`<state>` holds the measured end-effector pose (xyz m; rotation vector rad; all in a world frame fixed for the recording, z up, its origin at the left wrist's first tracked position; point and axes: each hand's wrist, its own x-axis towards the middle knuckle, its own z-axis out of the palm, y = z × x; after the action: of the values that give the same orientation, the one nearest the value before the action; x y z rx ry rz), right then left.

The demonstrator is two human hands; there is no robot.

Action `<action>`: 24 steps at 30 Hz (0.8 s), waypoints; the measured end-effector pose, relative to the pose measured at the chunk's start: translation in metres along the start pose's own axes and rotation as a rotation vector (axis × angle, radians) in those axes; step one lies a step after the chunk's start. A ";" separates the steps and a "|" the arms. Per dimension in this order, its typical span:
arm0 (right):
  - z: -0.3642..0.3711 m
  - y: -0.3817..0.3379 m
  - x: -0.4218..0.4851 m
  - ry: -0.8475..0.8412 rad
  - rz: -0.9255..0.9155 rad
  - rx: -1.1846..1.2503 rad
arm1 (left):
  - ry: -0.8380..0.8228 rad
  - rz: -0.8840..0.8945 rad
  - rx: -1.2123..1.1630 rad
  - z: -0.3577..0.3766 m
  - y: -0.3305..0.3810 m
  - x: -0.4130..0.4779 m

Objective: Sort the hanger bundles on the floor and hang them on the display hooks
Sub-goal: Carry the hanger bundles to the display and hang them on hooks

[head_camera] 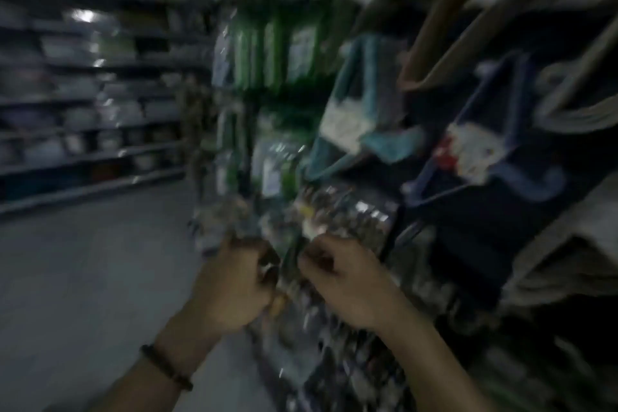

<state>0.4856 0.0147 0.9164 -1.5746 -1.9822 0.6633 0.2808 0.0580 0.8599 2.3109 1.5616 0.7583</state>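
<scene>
Shelves [83,157] behind, left hand [234,288] and right hand [347,284] fingers [312,261] curl round bundle [301,321].

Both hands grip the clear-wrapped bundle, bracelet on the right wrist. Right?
One slip: the bracelet is on the left wrist, not the right, as the head view shows. The rest holds despite the blur: the left hand and right hand both grip the clear-wrapped bundle.
</scene>
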 end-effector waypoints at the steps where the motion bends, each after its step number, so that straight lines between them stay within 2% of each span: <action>1: 0.039 0.015 0.000 -0.110 0.067 0.013 | -0.082 -0.068 -0.027 0.017 -0.025 -0.029; 4: 0.153 0.060 -0.005 -0.350 0.239 -0.006 | -0.235 -0.267 -0.006 0.070 -0.106 -0.119; 8: 0.286 0.116 -0.028 -0.547 0.390 0.007 | -0.418 -0.495 0.000 0.140 -0.216 -0.241; 12: 0.382 0.159 -0.052 -0.714 0.580 0.078 | -0.483 -0.864 -0.092 0.168 -0.246 -0.324; 15: 0.450 0.201 -0.060 -0.772 0.752 0.129 | -0.523 -1.046 -0.163 0.204 -0.262 -0.366; 19: 0.547 0.263 -0.071 -0.942 0.747 0.043 | -0.582 -1.211 -0.274 0.275 -0.290 -0.415; 21: 0.593 0.284 -0.072 -1.070 0.685 -0.039 | -0.588 -1.299 -0.298 0.316 -0.310 -0.435; 24: 0.658 0.316 -0.072 -1.161 0.550 -0.153 | -0.622 -1.376 -0.385 0.385 -0.347 -0.465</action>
<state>0.2906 -0.0281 0.2106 -2.0990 -2.3147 2.0480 0.0843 -0.1998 0.2435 0.6734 1.8861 -0.0521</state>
